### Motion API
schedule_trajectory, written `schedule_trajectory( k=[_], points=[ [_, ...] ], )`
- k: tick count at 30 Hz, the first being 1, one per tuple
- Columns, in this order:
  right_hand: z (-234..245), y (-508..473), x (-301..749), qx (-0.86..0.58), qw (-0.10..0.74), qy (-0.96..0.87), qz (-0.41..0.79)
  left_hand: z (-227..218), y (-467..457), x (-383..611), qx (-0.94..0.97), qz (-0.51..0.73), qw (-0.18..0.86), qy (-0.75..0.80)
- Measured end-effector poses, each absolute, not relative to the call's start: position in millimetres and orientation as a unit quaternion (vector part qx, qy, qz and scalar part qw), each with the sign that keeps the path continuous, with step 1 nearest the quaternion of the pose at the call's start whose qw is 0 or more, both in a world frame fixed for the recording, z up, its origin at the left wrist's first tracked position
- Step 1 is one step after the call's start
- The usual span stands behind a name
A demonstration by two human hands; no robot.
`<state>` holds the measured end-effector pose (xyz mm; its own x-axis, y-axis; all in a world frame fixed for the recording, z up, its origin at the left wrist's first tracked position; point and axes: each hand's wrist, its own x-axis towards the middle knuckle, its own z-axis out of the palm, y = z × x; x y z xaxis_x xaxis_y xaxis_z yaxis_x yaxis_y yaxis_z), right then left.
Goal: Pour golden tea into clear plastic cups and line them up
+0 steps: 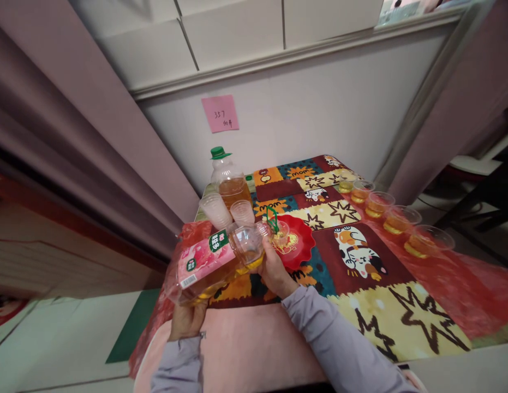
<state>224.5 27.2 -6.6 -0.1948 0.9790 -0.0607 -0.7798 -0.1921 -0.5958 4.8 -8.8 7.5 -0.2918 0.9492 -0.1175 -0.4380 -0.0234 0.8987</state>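
Note:
A large clear juice bottle (215,265) with a pink label and amber liquid lies tilted across my view, its neck end toward the red plate. My left hand (190,318) is closed under its base end and supports it. Around the neck end, my right hand (275,271) is closed. By the bottle's mouth a clear plastic cup (281,233) stands over the scalloped red plate (305,248); whether liquid is flowing, I cannot tell. A green plastic loop (272,218) shows just above the mouth.
Behind the bottle are two stacks of plastic cups (215,210) and a green-capped jug (234,188) of amber liquid. Several cups of pale yellow liquid (396,221) line the table's right side. Patterned mats (356,254) and red plastic film (454,284) cover the table. A pink chair (245,344) is close in front.

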Motion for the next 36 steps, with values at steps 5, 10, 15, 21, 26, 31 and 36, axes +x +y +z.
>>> schedule_trajectory(
  k=[5,10,15,21,26,31,36],
  points=[
    [-6.7,27.6,224.0,-0.223,0.598,-0.224,0.737,10.5,-9.4,7.1,0.273,0.662,0.525,0.459],
    [-5.5,27.6,224.2,-0.218,0.592,-0.228,0.742,13.7,-12.3,8.7,0.285,0.649,0.528,0.468],
    [-4.2,27.1,224.8,-0.211,0.594,-0.225,0.743,5.0,-11.3,3.3,0.276,0.657,0.532,0.458],
    [-7.1,28.1,223.6,-0.208,0.591,-0.23,0.745,-3.5,-8.0,-1.0,0.252,0.671,0.522,0.461],
    [-7.0,27.9,223.4,-0.209,0.594,-0.224,0.744,-8.1,-6.2,-3.9,0.251,0.68,0.521,0.451],
    [-3.9,26.9,224.3,-0.212,0.59,-0.228,0.745,-15.7,-5.0,-9.5,0.256,0.676,0.537,0.435],
    [-6.1,27.9,224.2,-0.214,0.588,-0.225,0.747,-19.1,-3.9,-12.2,0.275,0.679,0.547,0.404]
  ],
)
